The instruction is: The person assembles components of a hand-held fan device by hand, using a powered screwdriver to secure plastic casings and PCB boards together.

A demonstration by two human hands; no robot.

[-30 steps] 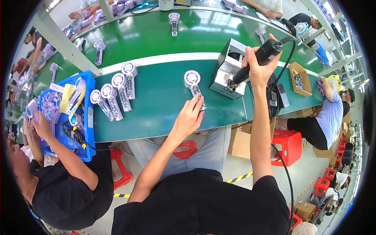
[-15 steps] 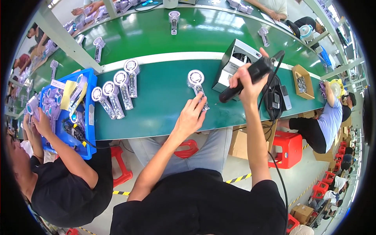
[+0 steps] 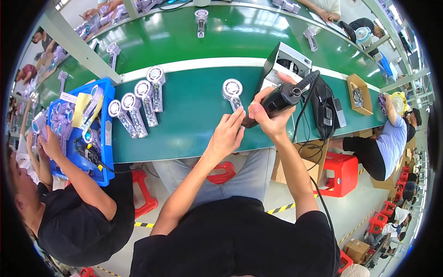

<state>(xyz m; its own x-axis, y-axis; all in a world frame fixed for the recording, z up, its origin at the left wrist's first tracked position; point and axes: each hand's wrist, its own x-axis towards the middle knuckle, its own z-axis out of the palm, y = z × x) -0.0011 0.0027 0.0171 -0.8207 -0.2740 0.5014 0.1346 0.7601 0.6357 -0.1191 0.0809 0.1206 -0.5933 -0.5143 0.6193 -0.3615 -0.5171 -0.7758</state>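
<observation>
A lavender handheld fan [image 3: 232, 89] with a round head lies on the green work table, its open handle toward me. My left hand [image 3: 226, 134] grips the lower end of that handle, fingers closed on it. In my right hand [image 3: 272, 119] is a black corded electric screwdriver [image 3: 283, 99], tilted down to the left. Its tip is at the handle's lower end, hidden by my fingers, so contact cannot be made out. To the left, several similar fans [image 3: 132, 107] lie in a slanting row, their handles' inner parts showing.
A silver and black box-shaped machine [image 3: 297, 59] stands behind the screwdriver. Right of it are a black case [image 3: 324, 111] with cords and a cardboard box [image 3: 368, 109] of small parts. At left, a co-worker [image 3: 78, 221] handles a fan beside a blue bin [image 3: 109, 134].
My right hand has brought the screwdriver left and down to the fan's handle. My left hand stays on the handle. The whole view has shifted slightly.
</observation>
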